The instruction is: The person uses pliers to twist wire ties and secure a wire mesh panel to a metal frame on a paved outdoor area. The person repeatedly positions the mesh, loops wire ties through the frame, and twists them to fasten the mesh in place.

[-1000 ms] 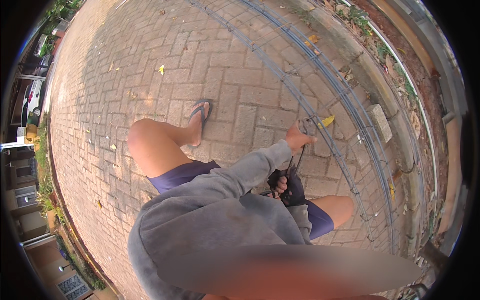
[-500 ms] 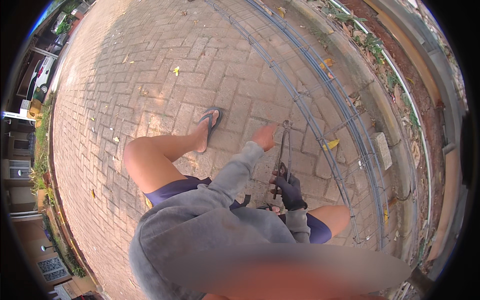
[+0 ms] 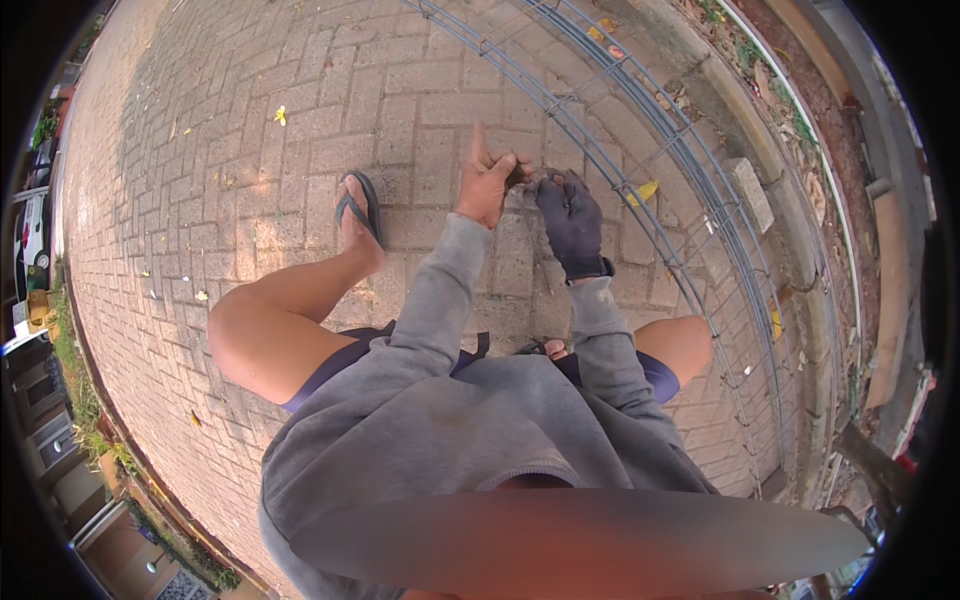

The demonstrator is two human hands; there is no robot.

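Brick paving [image 3: 420,120], a kerb [image 3: 735,110], a parked white car [image 3: 34,232] and house fronts [image 3: 80,487] show a residential street [image 3: 140,330].

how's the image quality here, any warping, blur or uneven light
Head view: fisheye bends the steel bar cage into an arc and blackens the corners; head view: a smooth blurred oval hides the area below the hoodie's collar; head view: soft daylight, with small warm bright patches on the brick paving around the bare left leg.

Brick paving [image 3: 300,80] is dappled by sunlight and edged by a concrete curb [image 3: 720,85]; buildings [image 3: 80,487] with windows [image 3: 53,440] are seen at left.
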